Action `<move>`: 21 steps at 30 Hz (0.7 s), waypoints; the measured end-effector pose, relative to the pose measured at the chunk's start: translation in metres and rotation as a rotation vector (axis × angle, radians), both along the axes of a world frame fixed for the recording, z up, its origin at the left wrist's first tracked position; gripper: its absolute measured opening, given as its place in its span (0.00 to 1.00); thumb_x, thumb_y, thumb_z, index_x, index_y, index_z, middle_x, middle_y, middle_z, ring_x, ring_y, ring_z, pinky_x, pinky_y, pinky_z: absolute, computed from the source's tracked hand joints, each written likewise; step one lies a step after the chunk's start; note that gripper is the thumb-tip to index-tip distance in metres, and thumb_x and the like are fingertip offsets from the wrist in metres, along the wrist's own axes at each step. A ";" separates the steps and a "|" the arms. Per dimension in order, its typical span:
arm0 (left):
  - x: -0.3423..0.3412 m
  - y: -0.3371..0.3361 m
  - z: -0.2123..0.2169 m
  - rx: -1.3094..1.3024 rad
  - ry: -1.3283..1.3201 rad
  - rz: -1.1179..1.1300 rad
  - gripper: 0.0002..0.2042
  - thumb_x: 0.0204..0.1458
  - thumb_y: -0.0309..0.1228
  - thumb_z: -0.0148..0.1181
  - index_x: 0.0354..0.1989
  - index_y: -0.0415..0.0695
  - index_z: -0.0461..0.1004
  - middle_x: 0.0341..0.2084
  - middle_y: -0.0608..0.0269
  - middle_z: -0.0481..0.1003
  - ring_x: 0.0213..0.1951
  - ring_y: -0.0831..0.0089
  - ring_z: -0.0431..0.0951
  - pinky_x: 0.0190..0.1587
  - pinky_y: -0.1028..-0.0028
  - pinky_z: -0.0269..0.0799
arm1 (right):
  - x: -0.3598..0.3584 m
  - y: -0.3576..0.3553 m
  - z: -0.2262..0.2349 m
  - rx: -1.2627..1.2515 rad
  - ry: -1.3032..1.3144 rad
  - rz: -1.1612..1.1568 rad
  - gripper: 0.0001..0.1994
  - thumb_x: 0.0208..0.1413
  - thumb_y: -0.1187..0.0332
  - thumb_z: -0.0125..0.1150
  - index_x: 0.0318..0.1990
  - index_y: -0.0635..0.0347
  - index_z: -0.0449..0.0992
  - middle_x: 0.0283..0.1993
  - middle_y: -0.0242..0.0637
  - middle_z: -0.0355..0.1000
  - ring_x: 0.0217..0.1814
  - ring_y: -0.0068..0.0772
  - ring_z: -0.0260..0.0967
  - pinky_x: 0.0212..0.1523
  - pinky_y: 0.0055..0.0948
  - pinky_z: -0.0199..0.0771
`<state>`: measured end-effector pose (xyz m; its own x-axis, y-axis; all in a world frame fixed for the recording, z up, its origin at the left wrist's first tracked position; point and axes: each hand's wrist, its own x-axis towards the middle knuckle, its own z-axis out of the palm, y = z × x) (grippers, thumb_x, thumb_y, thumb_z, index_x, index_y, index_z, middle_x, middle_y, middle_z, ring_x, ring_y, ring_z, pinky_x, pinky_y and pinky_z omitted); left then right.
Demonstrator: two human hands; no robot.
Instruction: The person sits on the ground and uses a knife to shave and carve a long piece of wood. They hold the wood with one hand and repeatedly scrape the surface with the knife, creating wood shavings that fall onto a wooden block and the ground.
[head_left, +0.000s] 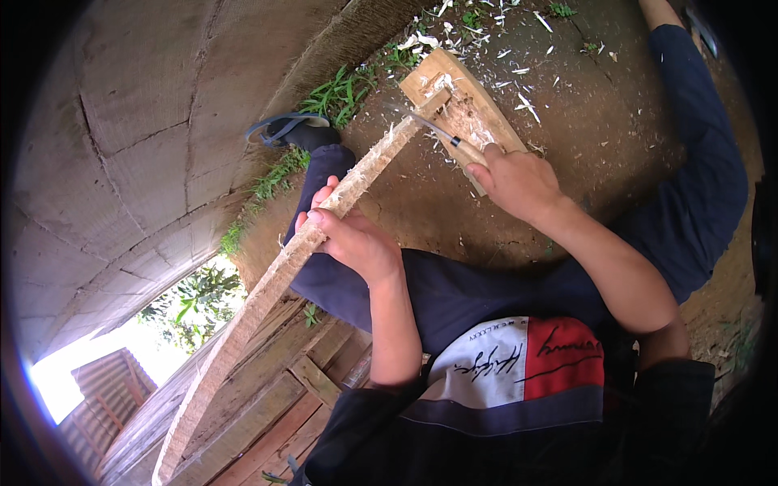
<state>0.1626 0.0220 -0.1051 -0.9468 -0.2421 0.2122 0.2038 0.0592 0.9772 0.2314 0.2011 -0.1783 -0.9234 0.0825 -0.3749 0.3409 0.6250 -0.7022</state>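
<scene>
My left hand [362, 245] is wrapped round a long, rough-cut wooden stick [263, 290] near its middle. The stick slants from the lower left up to the right, with frayed fibres along its sides. Its far end rests on a thick wooden board [474, 95] lying on the ground. In my closed right hand [521, 183] is a knife [467, 151] with a pale wooden handle and a dark collar. The thin blade lies across the stick close to its far end. Part of the handle is hidden in my fingers.
Pale wood shavings [527, 105] are scattered on the earth around the board. A cracked concrete wall [146, 138] rises on the left, with grass tufts [339, 95] at its foot. Stacked planks [267, 421] stand at the lower left. My sandalled foot [304, 134] is beside the wall.
</scene>
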 end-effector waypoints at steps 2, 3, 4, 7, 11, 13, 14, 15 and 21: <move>0.000 -0.001 0.001 -0.012 -0.048 0.038 0.19 0.66 0.49 0.43 0.49 0.44 0.60 0.46 0.56 0.70 0.54 0.66 0.70 0.58 0.60 0.66 | -0.004 0.002 0.010 0.010 0.006 -0.017 0.22 0.63 0.47 0.48 0.39 0.60 0.71 0.25 0.46 0.76 0.29 0.51 0.77 0.30 0.50 0.76; -0.001 -0.002 0.003 -0.018 -0.078 0.054 0.19 0.66 0.48 0.43 0.49 0.44 0.60 0.47 0.56 0.69 0.54 0.66 0.70 0.58 0.60 0.65 | -0.004 0.001 0.019 -0.006 0.017 0.040 0.22 0.63 0.47 0.48 0.39 0.61 0.71 0.25 0.46 0.76 0.29 0.52 0.77 0.30 0.50 0.76; -0.001 -0.003 0.004 -0.024 -0.112 0.070 0.19 0.66 0.48 0.43 0.50 0.44 0.59 0.47 0.56 0.69 0.55 0.67 0.69 0.58 0.60 0.64 | -0.003 -0.002 0.034 -0.022 0.024 0.096 0.23 0.63 0.47 0.48 0.39 0.61 0.72 0.26 0.46 0.76 0.29 0.52 0.77 0.30 0.50 0.76; -0.002 -0.005 0.006 -0.027 -0.120 0.039 0.18 0.66 0.47 0.44 0.52 0.45 0.58 0.47 0.57 0.69 0.56 0.68 0.68 0.58 0.61 0.62 | 0.002 -0.012 0.027 -0.029 0.057 0.119 0.23 0.63 0.47 0.48 0.39 0.61 0.71 0.24 0.46 0.75 0.29 0.52 0.77 0.30 0.49 0.76; -0.004 0.001 0.005 -0.024 -0.120 0.068 0.17 0.65 0.47 0.45 0.50 0.47 0.59 0.48 0.58 0.69 0.54 0.69 0.69 0.58 0.60 0.63 | -0.001 -0.008 0.005 0.004 0.003 -0.039 0.22 0.63 0.47 0.48 0.39 0.60 0.71 0.23 0.47 0.75 0.28 0.52 0.77 0.30 0.49 0.77; -0.002 0.003 0.006 -0.054 -0.133 0.071 0.16 0.65 0.47 0.46 0.49 0.48 0.59 0.47 0.59 0.69 0.53 0.69 0.70 0.57 0.59 0.63 | -0.001 -0.006 0.014 -0.014 0.012 0.021 0.22 0.63 0.47 0.48 0.41 0.61 0.70 0.24 0.47 0.76 0.28 0.52 0.77 0.30 0.48 0.77; -0.002 0.001 0.005 -0.036 -0.108 0.051 0.17 0.66 0.44 0.46 0.51 0.46 0.54 0.47 0.57 0.69 0.53 0.67 0.71 0.55 0.59 0.67 | -0.004 -0.009 0.033 -0.060 0.002 0.104 0.23 0.63 0.47 0.47 0.42 0.61 0.71 0.25 0.47 0.76 0.29 0.52 0.77 0.30 0.48 0.77; -0.002 -0.002 0.004 -0.018 -0.084 0.031 0.18 0.66 0.41 0.46 0.54 0.45 0.50 0.47 0.55 0.69 0.52 0.66 0.71 0.53 0.60 0.70 | -0.004 -0.011 0.044 -0.106 -0.009 0.188 0.23 0.64 0.47 0.47 0.43 0.61 0.71 0.25 0.47 0.76 0.29 0.52 0.77 0.30 0.48 0.77; -0.006 0.000 0.003 -0.029 -0.037 0.003 0.18 0.66 0.37 0.45 0.55 0.43 0.47 0.46 0.52 0.70 0.52 0.64 0.72 0.52 0.59 0.73 | -0.002 -0.007 0.016 -0.063 -0.024 0.004 0.22 0.64 0.49 0.48 0.41 0.63 0.70 0.26 0.46 0.77 0.29 0.49 0.78 0.30 0.47 0.77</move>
<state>0.1561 0.0216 -0.1016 -0.9535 -0.2389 0.1837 0.1673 0.0877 0.9820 0.2292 0.1941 -0.1618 -0.9142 0.0546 -0.4015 0.3562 0.5809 -0.7319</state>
